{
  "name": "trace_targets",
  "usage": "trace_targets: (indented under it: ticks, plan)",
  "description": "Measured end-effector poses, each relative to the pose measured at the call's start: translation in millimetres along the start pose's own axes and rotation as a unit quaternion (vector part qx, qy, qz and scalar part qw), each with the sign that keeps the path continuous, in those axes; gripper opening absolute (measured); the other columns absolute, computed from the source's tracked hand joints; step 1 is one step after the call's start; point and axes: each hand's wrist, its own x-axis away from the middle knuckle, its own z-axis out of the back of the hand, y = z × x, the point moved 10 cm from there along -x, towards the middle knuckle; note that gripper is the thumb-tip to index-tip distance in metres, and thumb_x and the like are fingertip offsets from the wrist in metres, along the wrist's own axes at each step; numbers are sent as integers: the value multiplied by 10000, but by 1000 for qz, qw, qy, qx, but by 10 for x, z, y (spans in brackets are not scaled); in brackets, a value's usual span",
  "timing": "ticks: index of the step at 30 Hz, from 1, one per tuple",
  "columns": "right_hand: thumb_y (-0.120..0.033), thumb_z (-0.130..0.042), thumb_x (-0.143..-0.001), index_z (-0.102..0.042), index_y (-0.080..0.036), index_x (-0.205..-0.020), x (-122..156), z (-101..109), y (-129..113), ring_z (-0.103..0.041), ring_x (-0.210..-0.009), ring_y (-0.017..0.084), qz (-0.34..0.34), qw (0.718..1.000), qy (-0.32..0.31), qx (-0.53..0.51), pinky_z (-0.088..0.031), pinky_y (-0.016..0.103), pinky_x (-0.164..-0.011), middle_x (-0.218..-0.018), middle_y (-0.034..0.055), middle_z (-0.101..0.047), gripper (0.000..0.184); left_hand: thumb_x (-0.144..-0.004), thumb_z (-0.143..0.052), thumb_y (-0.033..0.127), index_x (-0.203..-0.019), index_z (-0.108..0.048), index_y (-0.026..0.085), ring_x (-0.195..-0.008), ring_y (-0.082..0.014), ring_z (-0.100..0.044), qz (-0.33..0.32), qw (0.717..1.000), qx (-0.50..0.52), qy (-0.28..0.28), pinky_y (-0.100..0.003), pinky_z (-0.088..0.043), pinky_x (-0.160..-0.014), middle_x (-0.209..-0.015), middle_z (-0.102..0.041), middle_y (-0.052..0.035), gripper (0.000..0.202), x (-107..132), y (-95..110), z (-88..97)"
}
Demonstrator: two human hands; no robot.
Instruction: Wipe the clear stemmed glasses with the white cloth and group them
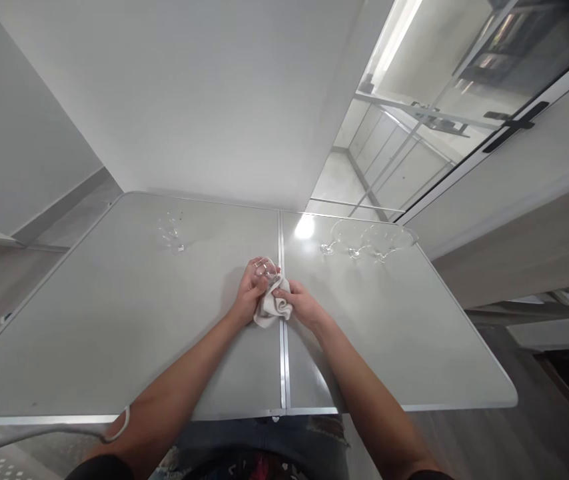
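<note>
Transparent, round-bowled glass [264, 268] with bright reflections, near desk [164, 347] seam; left hand [248, 292] grip wraps it, right hand [303, 303] grip pinches crumpled white cloth [270, 310]. Counts: one cloth; three stemmed glasses [355, 253] right, one far-left glass [178, 247].

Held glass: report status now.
Left hand around clear glass. Right hand holding white cloth against it. Other stemmed glasses on table, well away from both hands.
</note>
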Motion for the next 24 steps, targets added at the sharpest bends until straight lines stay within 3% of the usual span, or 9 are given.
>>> trace_targets:
  ticks: [3, 5, 7, 9, 11, 14, 16, 19, 24]
  plan:
    - [-298, -709, -799, -713, -206, -905, 41, 107, -249, -585, -788, 220, 108, 959, 81, 251, -468, 336, -770, -817, 43, -674, 140, -775, -829, 435, -1278, -466, 244, -1053, -215, -656, -38, 997, -60, 10, -335, -517, -909, -1234, -658, -119, 650, -15, 90, 25]
    - [-278, -694, -788, -717, -222, -897, 50, 125, -302, -582, -817, 229, 141, 939, 103, 296, -465, 347, -807, -822, 40, -678, 125, -734, -862, 434, -1271, -460, 242, -1048, -224, -661, -40, 997, -71, 8, -344, -522, -907, -1241, -661, -131, 698, -28, 94, 35]
    - [-323, -697, -795, -706, -206, -815, -6, 169, -189, -579, -746, 215, 107, 968, 90, 208, -469, 334, -741, -754, 35, -666, 119, -718, -868, 467, -1284, -457, 237, -1042, -236, -675, -30, 998, -54, 2, -365, -528, -915, -1231, -669, -141, 736, -42, 71, 38]
    - [-376, -717, -795, -696, -185, -783, -54, 285, -86, -585, -693, 195, 74, 990, 108, 53, -470, 316, -679, -729, 34, -666, 192, -718, -866, 484, -1291, -456, 235, -1039, -239, -685, -26, 999, -31, -2, -375, -535, -921, -1227, -668, -147, 747, -52, 66, 36]
    - [-376, -748, -780, -705, -185, -859, -16, 533, -112, -615, -727, 179, 104, 971, 203, -74, -486, 298, -688, -811, 34, -698, 210, -732, -865, 457, -1284, -448, 256, -1050, -231, -682, -36, 999, -20, 9, -356, -556, -879, -1243, -653, -137, 720, -56, 104, 55]
    - [-298, -776, -768, -704, -222, -1017, 164, 805, -211, -635, -780, 149, 167, 916, 345, -119, -500, 257, -705, -920, 8, -717, 270, -744, -868, 369, -1256, -430, 300, -1085, -215, -659, -73, 996, -28, 46, -308, -588, -782, -1264, -622, -103, 677, -46, 214, 115]
    - [-279, -778, -769, -712, -216, -1042, 143, 716, -188, -649, -789, 153, 143, 924, 332, -122, -512, 253, -698, -935, 15, -728, 288, -731, -879, 325, -1234, -421, 307, -1095, -213, -658, -88, 994, -38, 58, -308, -606, -775, -1267, -612, -91, 681, -36, 260, 121]
    - [-358, -769, -800, -733, -187, -1012, 16, 359, -92, -686, -870, 203, 92, 952, 223, -186, -550, 303, -762, -1000, 63, -751, 275, -718, -889, 280, -1195, -387, 306, -1038, -202, -697, -106, 991, -48, 61, -327, -612, -809, -1206, -644, -67, 693, -20, 296, 87]
    - [-505, -699, -882, -735, -209, -1114, -23, 123, -122, -695, -1012, 235, 103, 962, 154, -202, -554, 342, -871, -1116, 75, -747, 378, -714, -892, 261, -1119, -341, 297, -886, -187, -748, -138, 980, -107, 93, -338, -611, -818, -947, -717, 4, 684, 42, 349, 57]
